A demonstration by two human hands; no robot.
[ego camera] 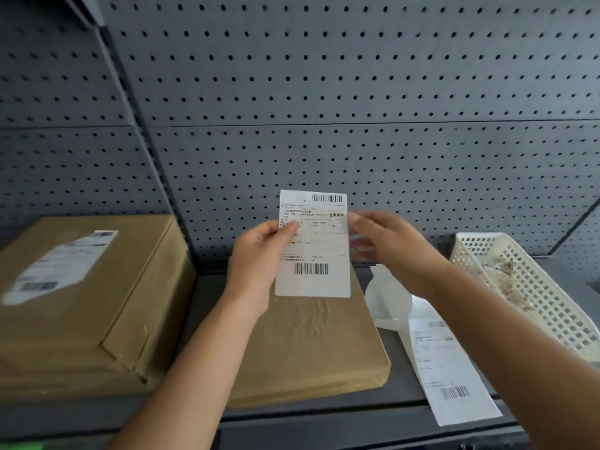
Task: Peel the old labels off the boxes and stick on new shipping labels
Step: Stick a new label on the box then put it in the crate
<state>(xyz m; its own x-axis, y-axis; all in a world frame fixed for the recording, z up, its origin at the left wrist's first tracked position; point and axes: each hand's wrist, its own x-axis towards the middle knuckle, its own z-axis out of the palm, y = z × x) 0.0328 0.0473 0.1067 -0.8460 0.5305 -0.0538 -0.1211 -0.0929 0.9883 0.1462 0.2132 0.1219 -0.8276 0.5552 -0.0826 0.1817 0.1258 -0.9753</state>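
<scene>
I hold a white shipping label upright in front of me, printed side toward me, with barcodes at top and bottom. My left hand pinches its left edge with the thumb on the front. My right hand is at its upper right edge, blurred, fingers touching or gripping the edge. Below the label lies a flat brown box on the dark shelf, its top bare with a scuffed patch. To the left sits a larger brown box with a label stuck on top.
A strip of white labels and backing paper lies right of the flat box, overhanging the shelf edge. A white plastic basket with paper scraps stands at the far right. Grey pegboard forms the back wall.
</scene>
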